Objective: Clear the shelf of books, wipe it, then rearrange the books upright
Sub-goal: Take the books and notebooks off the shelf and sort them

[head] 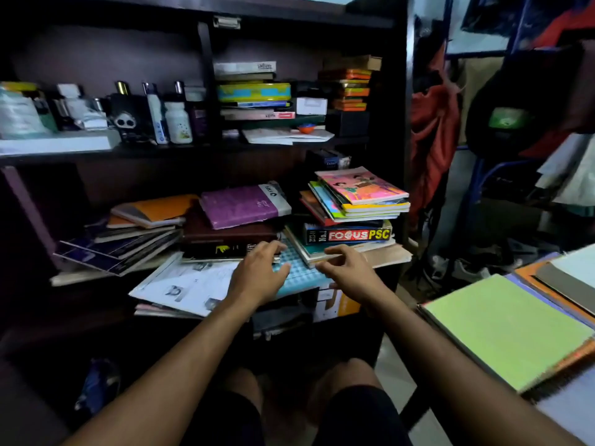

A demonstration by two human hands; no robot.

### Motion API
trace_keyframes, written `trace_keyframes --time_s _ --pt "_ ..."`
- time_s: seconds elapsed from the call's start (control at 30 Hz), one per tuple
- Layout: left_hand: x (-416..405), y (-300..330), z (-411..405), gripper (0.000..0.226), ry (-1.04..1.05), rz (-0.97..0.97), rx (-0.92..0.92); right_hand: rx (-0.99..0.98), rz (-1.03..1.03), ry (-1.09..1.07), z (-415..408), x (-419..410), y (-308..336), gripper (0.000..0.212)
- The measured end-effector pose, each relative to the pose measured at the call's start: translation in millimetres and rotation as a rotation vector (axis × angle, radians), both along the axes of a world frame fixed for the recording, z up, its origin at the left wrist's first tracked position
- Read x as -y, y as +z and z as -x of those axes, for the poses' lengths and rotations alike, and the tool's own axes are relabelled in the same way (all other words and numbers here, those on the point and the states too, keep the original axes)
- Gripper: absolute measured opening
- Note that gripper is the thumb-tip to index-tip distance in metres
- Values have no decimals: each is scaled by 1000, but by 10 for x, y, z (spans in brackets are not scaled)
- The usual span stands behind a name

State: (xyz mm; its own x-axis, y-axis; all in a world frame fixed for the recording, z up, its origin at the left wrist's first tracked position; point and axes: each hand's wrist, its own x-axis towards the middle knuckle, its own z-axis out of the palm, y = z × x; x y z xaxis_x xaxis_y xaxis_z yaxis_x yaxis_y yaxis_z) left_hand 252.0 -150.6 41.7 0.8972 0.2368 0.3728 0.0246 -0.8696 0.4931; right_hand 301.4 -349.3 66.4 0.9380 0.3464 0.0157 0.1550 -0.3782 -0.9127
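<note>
Both bare forearms extend from the lower frame corners toward frame centre, converging. Left hand [257,275], centre frame: palm down, fingers spread and lightly bent, tips forward. Right hand [347,268], just right of it: fingers curled loosely, thumb and forefinger near each other, nothing visibly gripped. Hands apart, not touching.
</note>
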Motion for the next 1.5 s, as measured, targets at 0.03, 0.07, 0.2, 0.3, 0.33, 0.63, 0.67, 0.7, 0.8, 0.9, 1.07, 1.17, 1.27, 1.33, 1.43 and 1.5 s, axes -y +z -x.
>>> trace_keyframes --time_s 0.03,0.07,0.2,0.3,0.33,0.63,0.67,0.7,0.8,0.9,1.07,1.17,1.27,1.33,1.43,1.5 --pt "-9 -2 -33 39 -11 26 -17 -4 1 -24 -40 -9 13 43" --pt "5 5 -82 43 -22 56 -18 -7 -4 -50 -91 5 25 45" --pt "95 121 -409 63 -37 190 -38 92 63 -139 -365 170 155 51" --pt "148 240 -711 97 -55 338 -114 292 259 -164 -554 282 299 47" --pt "157 267 -823 108 -68 356 -146 339 300 -170 -635 299 326 42" --pt "228 176 -1304 115 31 106 -113 394 735 99 -1163 225 561 76" --pt "234 165 -1282 110 45 37 -91 387 766 123 -1204 209 574 79" --pt "250 155 -1252 103 51 -31 -68 386 784 140 -1248 194 585 81" --pt "324 122 -1145 84 68 -175 7 384 801 151 -1340 159 595 82" --pt "357 83 -1094 77 90 -220 48 449 841 127 -1316 146 531 89" --pt "407 21 -1079 70 77 -13 110 546 813 18 -1201 225 191 92" --pt "407 123 -1147 99 53 46 6 546 640 -187 -1180 313 65 80" --pt "405 297 -1270 116 11 96 -107 389 436 -380 -1293 399 106 78" --pt "458 365 -1354 119 -6 144 -98 246 337 -407 -1435 493 200 77" --pt "544 314 -1352 114 -3 62 -91 174 338 -251 -1555 575 253 84" --pt "532 221 -1368 105 -18 56 -19 158 354 -185 -1619 587 204 96"
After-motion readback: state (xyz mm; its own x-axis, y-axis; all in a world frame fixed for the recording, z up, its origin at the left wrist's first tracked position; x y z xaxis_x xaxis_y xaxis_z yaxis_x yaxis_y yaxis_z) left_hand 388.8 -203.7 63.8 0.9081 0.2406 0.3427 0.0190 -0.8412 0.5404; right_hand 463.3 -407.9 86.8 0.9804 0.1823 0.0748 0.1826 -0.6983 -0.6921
